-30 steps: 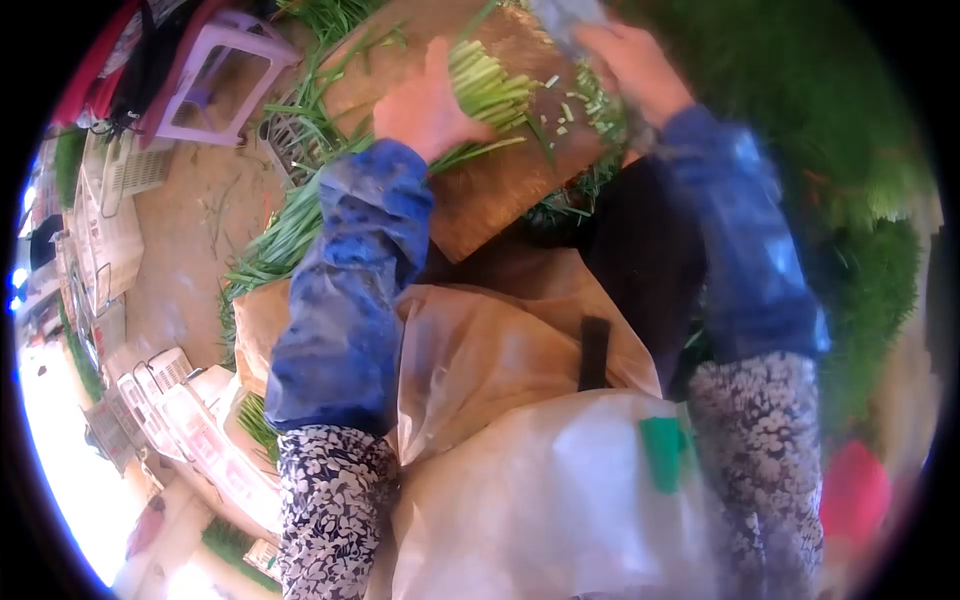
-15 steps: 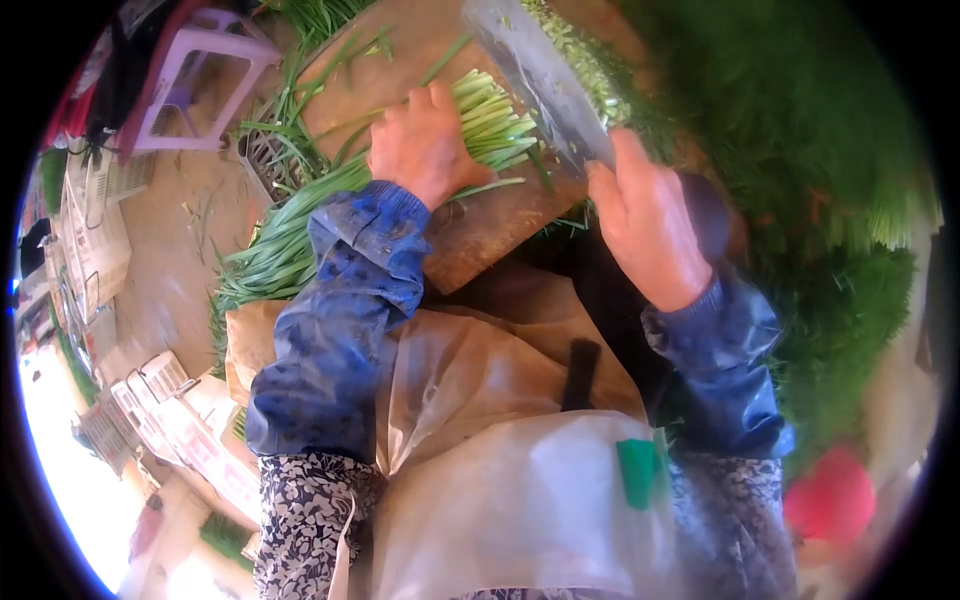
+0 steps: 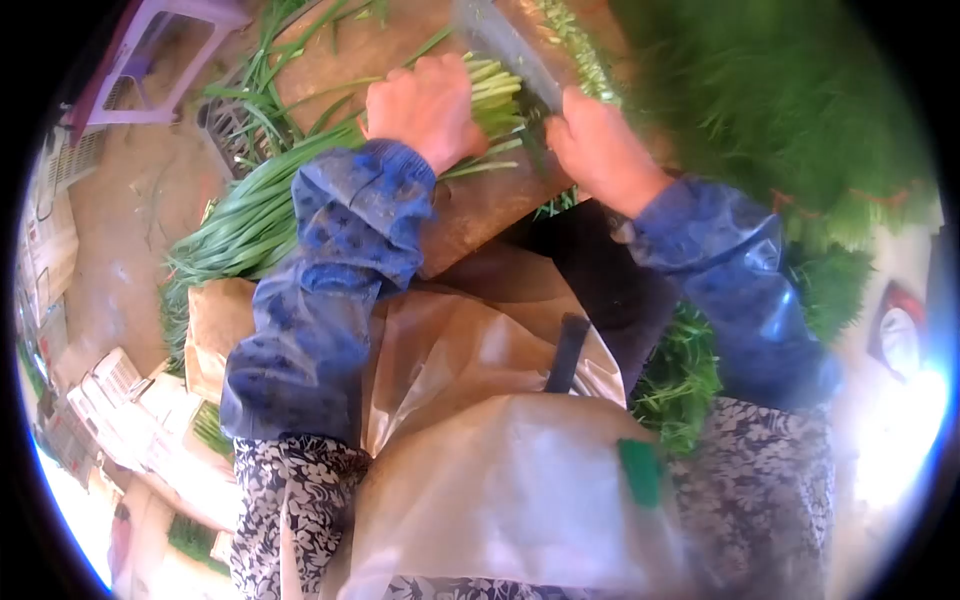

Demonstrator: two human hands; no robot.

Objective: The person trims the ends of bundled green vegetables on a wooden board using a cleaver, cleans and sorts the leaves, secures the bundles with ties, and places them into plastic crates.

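Pressed over a thick bunch of garlic chives (image 3: 255,205), my left hand (image 3: 425,112) curls its fingers round the stalks near their pale cut ends. The leaves trail off to the lower left. My right hand (image 3: 605,155) grips a cleaver, its handle hidden in the fist. The broad grey blade (image 3: 515,50) stands just right of the stalk ends; whether it touches them I cannot tell. Beneath both lies a brown wooden chopping board (image 3: 490,220). Chopped pale green pieces (image 3: 578,50) lie beyond the blade.
Blurred heaps of feathery greens (image 3: 790,100) crowd the right side. A purple plastic stool (image 3: 150,85) stands at the upper left, near a grey crate (image 3: 225,130). White baskets (image 3: 140,415) are at the lower left. A translucent apron (image 3: 510,490) covers my lap.
The view has shifted a little. My right hand with the cleaver has moved up and left, closer to the stalk ends. My left hand still holds the bunch.
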